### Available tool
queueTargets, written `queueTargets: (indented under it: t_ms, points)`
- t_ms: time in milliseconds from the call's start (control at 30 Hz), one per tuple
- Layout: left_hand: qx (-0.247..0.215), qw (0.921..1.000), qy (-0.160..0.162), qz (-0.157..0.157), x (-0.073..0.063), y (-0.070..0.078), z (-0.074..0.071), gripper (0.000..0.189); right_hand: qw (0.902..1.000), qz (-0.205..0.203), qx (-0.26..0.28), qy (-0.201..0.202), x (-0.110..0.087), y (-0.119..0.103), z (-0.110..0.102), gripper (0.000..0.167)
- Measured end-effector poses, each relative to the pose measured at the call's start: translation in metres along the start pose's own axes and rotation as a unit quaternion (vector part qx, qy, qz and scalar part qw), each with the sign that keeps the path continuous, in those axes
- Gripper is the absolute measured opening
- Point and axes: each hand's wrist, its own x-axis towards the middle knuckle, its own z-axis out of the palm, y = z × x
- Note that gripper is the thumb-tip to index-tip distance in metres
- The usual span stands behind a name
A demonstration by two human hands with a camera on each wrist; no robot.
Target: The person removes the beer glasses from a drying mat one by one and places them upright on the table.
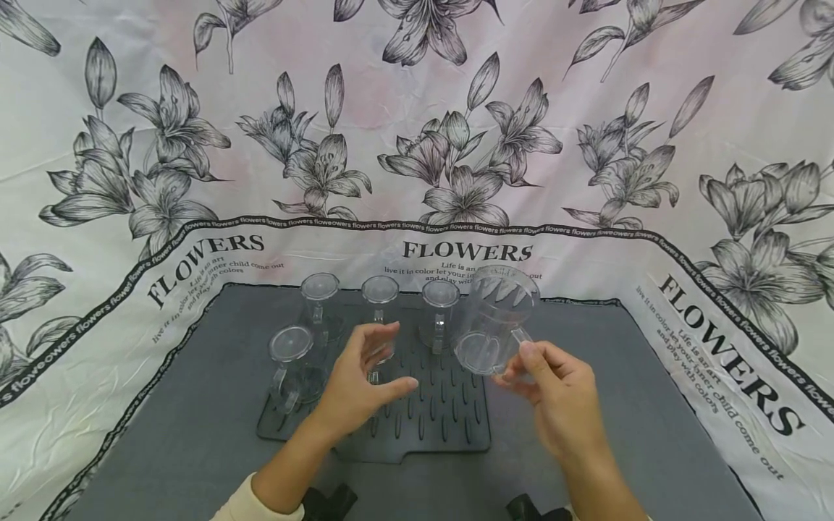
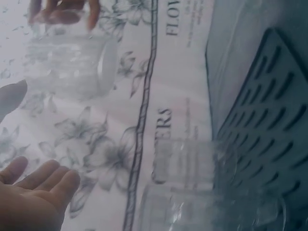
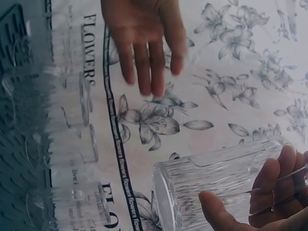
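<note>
My right hand [image 1: 565, 387] holds a clear ribbed mug [image 1: 498, 315] by its handle, raised above the table at the right of the ridged mat. In the right wrist view, the fingers curl round the handle and the thumb lies along the side of the mug [image 3: 216, 180]. My left hand [image 1: 361, 383] hovers over the mat with nothing in it, fingers and thumb apart. Several similar mugs [image 1: 321, 304] stand on the mat, their flat round ends up; the left hand partly hides one behind it.
The dark drying mat [image 1: 368, 452] with raised ridges lies on a grey tabletop [image 1: 189, 434]. A white flower-printed cloth [image 1: 339, 250] rises behind the table and along both sides. Two small black objects [image 1: 332, 501] show at the near edge.
</note>
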Motion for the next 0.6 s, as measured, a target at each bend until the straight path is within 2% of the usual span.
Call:
queueTargets:
  t_ms: [400,500,600]
  points:
    - [0.031,0.9963,0.066,0.045,-0.019,0.017,-0.051,0.074,0.9993,0.0,-0.002,0.038,0.014,0.005,-0.02,0.025]
    - [0.037,0.993,0.093,0.062,-0.022,0.023,-0.066,0.075,0.998,0.005,-0.014,0.062,0.019,0.008,-0.025,0.027]
    - [0.036,0.9888,0.129,0.066,-0.029,0.027,-0.087,0.077,0.9954,0.015,-0.033,0.089,0.026,0.014,-0.029,0.031]
